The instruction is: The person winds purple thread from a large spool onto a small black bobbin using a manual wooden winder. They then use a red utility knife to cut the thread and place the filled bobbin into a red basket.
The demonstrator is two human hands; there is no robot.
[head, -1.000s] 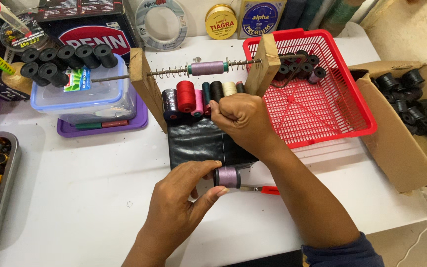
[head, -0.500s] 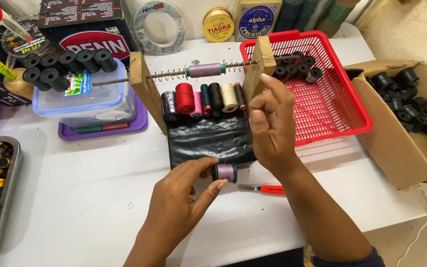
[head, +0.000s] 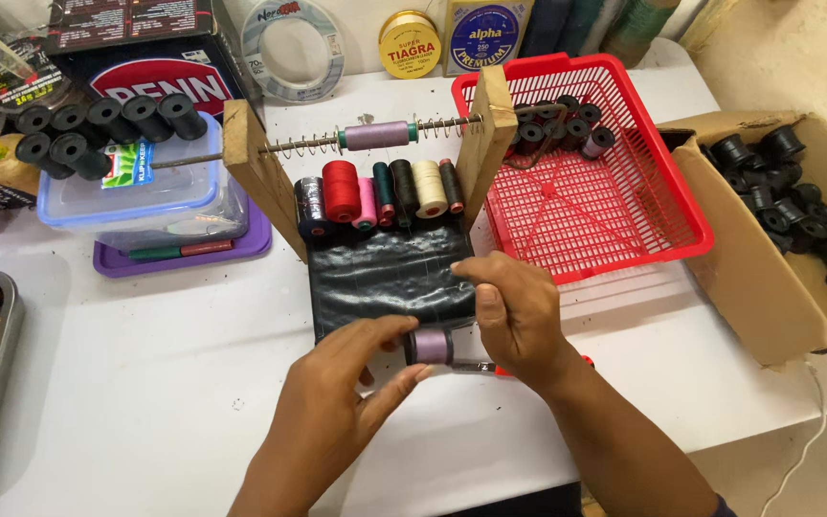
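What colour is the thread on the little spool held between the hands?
Pale lilac thread on the spool, with dark end caps; the head view shows it.

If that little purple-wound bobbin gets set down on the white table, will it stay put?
Probably not on its side: the bobbin, pinched in the left hand, is round-flanged, so it may roll. It looks small and light. Stood on a flange it should sit steadier.

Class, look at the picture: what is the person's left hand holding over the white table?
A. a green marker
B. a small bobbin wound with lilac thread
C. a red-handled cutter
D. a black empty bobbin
B: the left hand pinches a small lilac-thread bobbin between thumb and fingers.
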